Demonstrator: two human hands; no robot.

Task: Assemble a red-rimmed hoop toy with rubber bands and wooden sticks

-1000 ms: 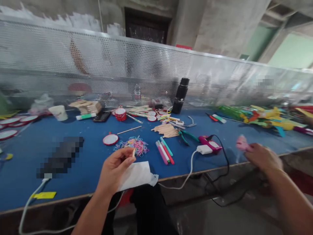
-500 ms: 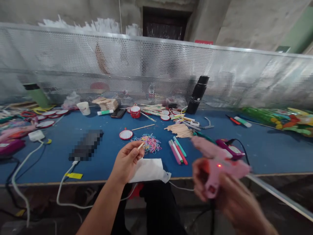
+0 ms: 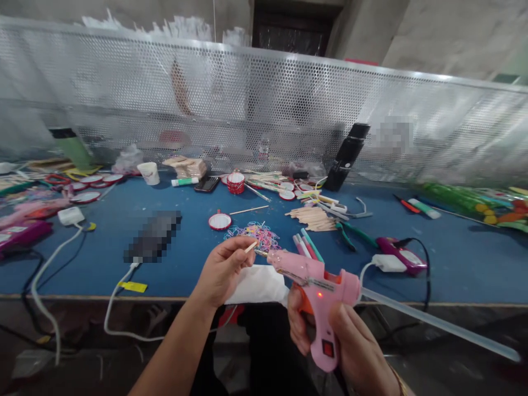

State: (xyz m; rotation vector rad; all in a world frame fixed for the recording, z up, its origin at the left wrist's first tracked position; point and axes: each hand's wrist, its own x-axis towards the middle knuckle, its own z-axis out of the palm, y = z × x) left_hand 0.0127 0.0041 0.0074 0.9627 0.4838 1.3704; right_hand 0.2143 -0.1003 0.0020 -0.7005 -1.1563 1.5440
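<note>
Between the thumb and fingers of my left hand point(image 3: 225, 269) is a thin wooden stick point(image 3: 250, 247), its tip poking out to the right. My right hand point(image 3: 346, 335) is wrapped round a pink hot glue gun point(image 3: 315, 280), fingers at its orange trigger point(image 3: 304, 300). A red light glows on its side, and a long clear glue stick point(image 3: 441, 322) juts from its back. The metal nozzle point(image 3: 261, 253) points left, close to the stick's tip; whether they touch I cannot tell. Below my left hand lies a white tissue point(image 3: 258, 283). Colourful rubber bands point(image 3: 264, 236) are heaped just beyond.
Markers point(image 3: 307, 245) lie partly behind the glue gun. Flat wooden sticks point(image 3: 313, 218), green-handled pliers point(image 3: 346, 236) and a purple power box point(image 3: 402, 256) are further right. A round red-rimmed piece point(image 3: 220, 221), a phone point(image 3: 154, 236) and a black bottle point(image 3: 346, 157) also stand or lie on the blue table point(image 3: 103, 269).
My right hand has brought the glue gun left, turning its nozzle to the stick in my left hand. The whole view has shifted slightly.
</note>
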